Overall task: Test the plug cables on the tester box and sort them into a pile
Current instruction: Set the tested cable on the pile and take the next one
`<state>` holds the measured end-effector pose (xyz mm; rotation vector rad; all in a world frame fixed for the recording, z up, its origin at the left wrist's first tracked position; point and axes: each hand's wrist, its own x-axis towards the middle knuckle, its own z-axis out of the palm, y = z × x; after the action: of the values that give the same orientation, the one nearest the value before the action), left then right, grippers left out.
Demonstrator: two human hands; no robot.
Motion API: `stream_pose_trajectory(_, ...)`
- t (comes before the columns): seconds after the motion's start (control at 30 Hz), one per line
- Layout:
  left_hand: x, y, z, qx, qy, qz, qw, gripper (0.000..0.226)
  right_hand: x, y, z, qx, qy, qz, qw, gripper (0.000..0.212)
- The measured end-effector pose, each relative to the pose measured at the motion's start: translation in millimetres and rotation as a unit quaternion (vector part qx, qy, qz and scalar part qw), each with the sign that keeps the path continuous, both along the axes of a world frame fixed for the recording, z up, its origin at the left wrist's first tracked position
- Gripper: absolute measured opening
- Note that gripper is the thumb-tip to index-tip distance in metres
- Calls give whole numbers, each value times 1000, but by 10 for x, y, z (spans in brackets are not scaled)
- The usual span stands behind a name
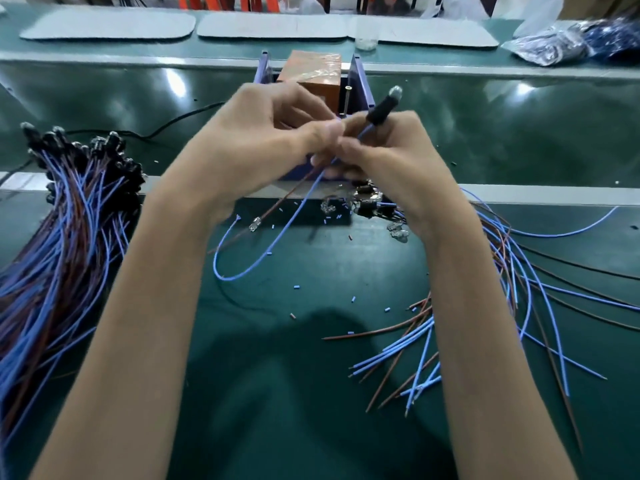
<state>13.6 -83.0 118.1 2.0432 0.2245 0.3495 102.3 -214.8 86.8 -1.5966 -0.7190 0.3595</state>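
Plug cables [69, 220] with thin blue and brown wires and black moulded ends lie bundled in a thick pile at the left of the glossy dark green bench [311, 393]. A looser fan of cables [519, 271] spreads at the right, with bare wire tips pointing toward the near edge. Behind the hands stands the tester box [362, 81], an open purple frame with flat walls around an orange block wrapped in shiny film. The left hand [249, 143] and right hand [391, 150] meet just in front of it, fingers [329, 131] curled and clamped on one held cable [379, 110]. Its black cylindrical plug, capped by a clear rounded tip, sticks up out of the right hand, and its blue wire loops down to the bench. Short blue and brown insulation bits [296, 287] dot the surface.
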Motion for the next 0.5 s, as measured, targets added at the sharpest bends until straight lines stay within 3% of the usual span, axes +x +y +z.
stream_pose_trajectory(0.07,-26,-32,-43,-58,-13,62,996,7,-36,30,37,12,-27,-75,997,15)
stream_pose_trajectory(0.13,-38,-129,-108,-184,2,116,976,17,-78,66,48,10,-46,-133,990,23)
stream_pose_trajectory(0.3,-57,-454,-347,-521,80,97,844,46,-232,80,124,90,22,-161,983,34)
stream_pose_trajectory(0.43,-73,-202,-354,-647,61,87,755,52,-248,-39,171,163,117,-109,973,38)
stream_pose_trajectory(0.5,-111,-10,-326,-647,65,92,754,42,-254,-103,139,137,136,-84,978,40)
